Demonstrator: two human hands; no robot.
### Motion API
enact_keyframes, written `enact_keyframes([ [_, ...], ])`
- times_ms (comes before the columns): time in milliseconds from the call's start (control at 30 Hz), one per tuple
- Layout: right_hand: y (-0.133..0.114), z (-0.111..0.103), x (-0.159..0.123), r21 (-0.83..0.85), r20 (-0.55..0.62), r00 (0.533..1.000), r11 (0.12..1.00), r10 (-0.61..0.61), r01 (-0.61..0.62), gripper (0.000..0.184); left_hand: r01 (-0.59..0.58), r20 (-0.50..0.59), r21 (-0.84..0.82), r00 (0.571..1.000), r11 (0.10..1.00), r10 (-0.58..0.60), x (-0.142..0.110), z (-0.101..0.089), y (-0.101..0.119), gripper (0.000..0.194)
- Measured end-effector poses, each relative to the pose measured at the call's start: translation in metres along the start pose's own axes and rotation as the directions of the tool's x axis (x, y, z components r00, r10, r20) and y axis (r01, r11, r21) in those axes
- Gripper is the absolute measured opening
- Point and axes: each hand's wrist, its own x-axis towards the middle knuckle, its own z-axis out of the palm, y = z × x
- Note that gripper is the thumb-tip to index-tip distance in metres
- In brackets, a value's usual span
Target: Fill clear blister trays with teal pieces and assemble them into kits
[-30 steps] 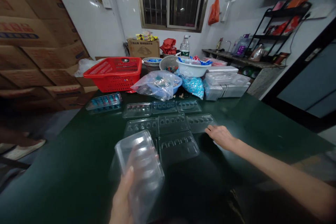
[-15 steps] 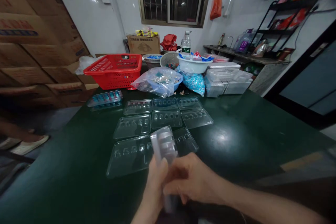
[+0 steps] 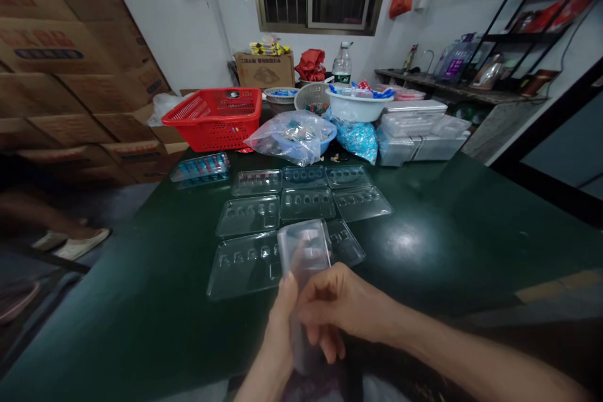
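A stack of clear plastic blister trays point(image 3: 305, 242) stands tilted up in front of me, blurred by motion. My left hand point(image 3: 279, 325) is closed around its left side, thumb along the edge. My right hand point(image 3: 343, 306) has curled fingers, with thumb and forefinger pinched at the stack's right edge. Beyond the hands, clear trays with small moulded hollows lie in rows on the green table, among them a large near-left tray point(image 3: 242, 273), a middle tray point(image 3: 307, 204) and a right tray point(image 3: 363, 202). The held stack partly covers a tray point(image 3: 347, 244) behind it.
Filled packs point(image 3: 200, 168) lie at the back left, by a red basket point(image 3: 219, 125). Behind the trays are a plastic bag point(image 3: 287, 138), a white basin point(image 3: 355, 107) and stacked clear boxes point(image 3: 414, 138). A person's leg and shoe point(image 3: 82, 245) show at the left.
The stack has turned, so its broad face shows more toward me. My right hand stays at its right edge, its lower fingers now hanging looser. The whole view has shifted slightly.
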Motion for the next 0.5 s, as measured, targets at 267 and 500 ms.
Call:
enact_keyframes([
  [267, 0.0001, -0.0006, 0.0022, -0.059, -0.024, 1.000, 0.998, -0.004, 0.003, 0.020, -0.022, 0.096, -0.053, 0.995, 0.998, 0.027, 0.0007, -0.0019, -0.0006, 0.071],
  [500, -0.0013, -0.0042, 0.0039, -0.033, 0.013, 1.000, 0.999, 0.005, -0.005, 0.023, -0.002, 0.106, -0.080, 0.994, 0.997, 0.010, 0.0027, -0.0006, -0.0001, 0.071],
])
